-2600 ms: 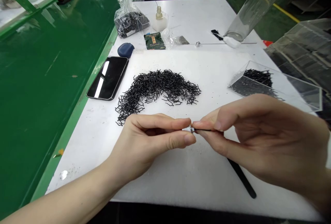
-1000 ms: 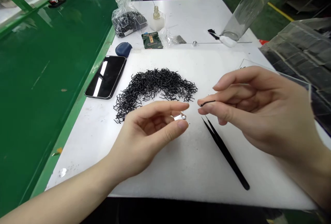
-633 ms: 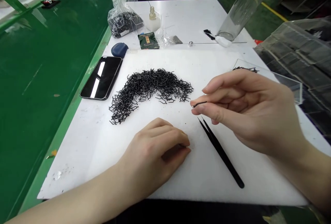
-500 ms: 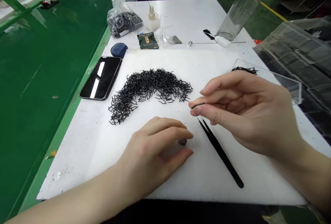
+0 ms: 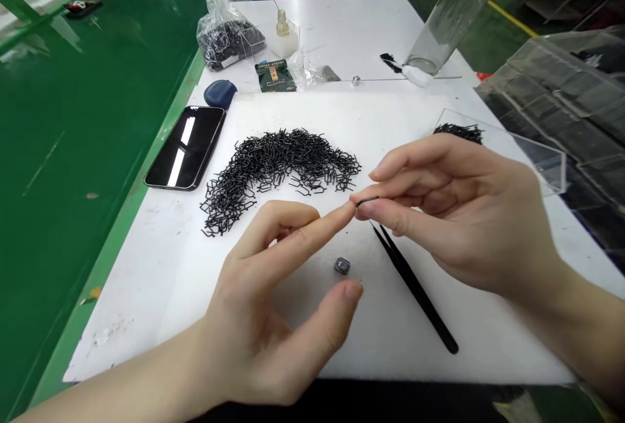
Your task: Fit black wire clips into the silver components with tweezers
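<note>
Between the thumb and fingertips of my right hand point(image 5: 469, 208) is pinched a small thin black bent piece point(image 5: 368, 200), like a bit of shaped wire. The index finger of my left hand point(image 5: 263, 293) stretches out and its tip meets the end of that piece. My left thumb stands well apart, with nothing gripped. Below the left fingertip, a small dark grey rounded block point(image 5: 342, 265) lies on the white board point(image 5: 195, 299). Black pointed tweezers point(image 5: 415, 286) rest under my right hand. Beyond both hands spreads a curved heap of black forked wire-like pieces point(image 5: 283, 156).
A phone point(image 5: 186, 148) and a blue rounded object point(image 5: 219, 93) lie at the left. Behind are a bag of black pieces point(image 5: 229, 42), a green packet point(image 5: 275, 76) and a small bottle point(image 5: 282, 25). At the right are a clear tray point(image 5: 547, 163) and stacked plastic bins point(image 5: 551, 84).
My left hand has left the small grey block, and its index finger has stretched up to the black piece in my right hand. The right hand keeps its pinch, nearly still.
</note>
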Tool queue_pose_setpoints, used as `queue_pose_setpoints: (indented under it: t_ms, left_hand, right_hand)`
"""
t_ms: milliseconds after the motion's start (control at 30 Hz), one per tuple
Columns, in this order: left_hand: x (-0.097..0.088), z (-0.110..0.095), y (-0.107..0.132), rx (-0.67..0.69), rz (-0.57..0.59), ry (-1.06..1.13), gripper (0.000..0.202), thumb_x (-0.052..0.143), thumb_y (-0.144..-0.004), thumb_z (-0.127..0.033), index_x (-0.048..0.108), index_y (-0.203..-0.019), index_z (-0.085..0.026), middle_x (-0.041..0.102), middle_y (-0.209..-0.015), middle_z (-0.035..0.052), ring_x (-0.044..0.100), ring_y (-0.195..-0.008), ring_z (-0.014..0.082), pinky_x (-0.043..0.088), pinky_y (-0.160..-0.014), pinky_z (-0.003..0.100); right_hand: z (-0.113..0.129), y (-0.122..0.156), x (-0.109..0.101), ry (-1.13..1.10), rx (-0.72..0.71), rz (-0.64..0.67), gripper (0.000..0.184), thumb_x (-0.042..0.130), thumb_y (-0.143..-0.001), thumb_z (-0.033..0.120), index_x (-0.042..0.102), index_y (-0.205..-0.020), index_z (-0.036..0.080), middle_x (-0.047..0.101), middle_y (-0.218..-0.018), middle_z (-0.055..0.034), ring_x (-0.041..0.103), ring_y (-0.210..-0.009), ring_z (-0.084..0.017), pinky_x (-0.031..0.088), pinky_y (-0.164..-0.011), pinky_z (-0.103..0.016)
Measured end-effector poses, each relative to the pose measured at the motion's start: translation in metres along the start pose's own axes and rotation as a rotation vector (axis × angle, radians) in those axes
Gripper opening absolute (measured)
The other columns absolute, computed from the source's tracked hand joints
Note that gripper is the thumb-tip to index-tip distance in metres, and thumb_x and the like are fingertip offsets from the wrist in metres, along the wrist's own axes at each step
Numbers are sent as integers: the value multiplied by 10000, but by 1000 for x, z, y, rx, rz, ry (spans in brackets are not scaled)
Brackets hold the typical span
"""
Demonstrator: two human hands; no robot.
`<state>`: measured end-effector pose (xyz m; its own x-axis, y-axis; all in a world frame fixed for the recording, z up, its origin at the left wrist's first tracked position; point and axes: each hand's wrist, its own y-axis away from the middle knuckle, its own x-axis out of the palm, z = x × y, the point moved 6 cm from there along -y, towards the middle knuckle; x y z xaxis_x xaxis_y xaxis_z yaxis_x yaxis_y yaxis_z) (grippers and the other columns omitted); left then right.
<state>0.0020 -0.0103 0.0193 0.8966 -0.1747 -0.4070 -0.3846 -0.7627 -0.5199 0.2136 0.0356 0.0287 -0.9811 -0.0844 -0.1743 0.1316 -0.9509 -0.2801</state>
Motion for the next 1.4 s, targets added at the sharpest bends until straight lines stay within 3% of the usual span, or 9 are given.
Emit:
queue_pose_setpoints:
  t_ms: [267, 600, 867, 1167, 1267, 1400]
  left_hand:
    - [-1, 3, -1, -33, -3, 36, 761, 789, -998, -62, 738, -1701, -348, 698, -1253, 67, 687, -1107, 251, 704, -997, 480]
    - [1, 2, -2, -45, 107, 102, 847, 681, -1021, 11, 657, -1783, -357, 705, -1321, 79, 697, -1197, 249, 706, -1078, 453]
    - [1, 7, -5, -62, 125, 134, 790, 694, -1043, 24, 702, -1745, -339, 692, -1234, 32, 659, -1151, 160, 634, -1056, 277]
    - [3, 9, -4, -71, 139, 149, 817, 664, -1066, 27, 675, -1766, -393, 701, -1241, 33, 662, -1157, 174, 631, -1046, 315]
    - [3, 10, -5, -93, 119, 144, 803, 674, -1077, 9, 680, -1759, -415, 706, -1216, 34, 654, -1114, 184, 645, -992, 332]
    - [3, 11, -7, -95, 81, 143, 758, 686, -1070, -11, 733, -1705, -422, 750, -1208, 56, 653, -1040, 214, 634, -796, 352]
  right_hand:
    - [-6, -3, -1, -123, 116, -43, 377, 1112, -801, 141, 861, -974, 363, 907, -822, 71, 894, -752, -198, 672, -596, -301]
    - [0, -5, -2, -96, 14, -25, 300, 1016, -892, 104, 862, -935, 358, 909, -853, 63, 905, -812, -195, 710, -693, -338]
    - [11, 0, -9, 10, -191, 14, 270, 988, -975, 111, 914, -1015, 368, 925, -986, 44, 887, -919, -200, 738, -777, -374]
    - [8, -3, -7, -39, -173, 36, 308, 957, -977, 49, 897, -993, 352, 920, -967, 40, 891, -885, -192, 772, -804, -357]
    - [6, -5, -6, -59, -141, 17, 327, 974, -947, 36, 889, -969, 351, 909, -919, 50, 882, -814, -185, 763, -766, -346]
    - [0, -5, -7, -95, -26, -29, 352, 1079, -867, 101, 902, -978, 385, 912, -907, 57, 908, -855, -219, 770, -807, -374]
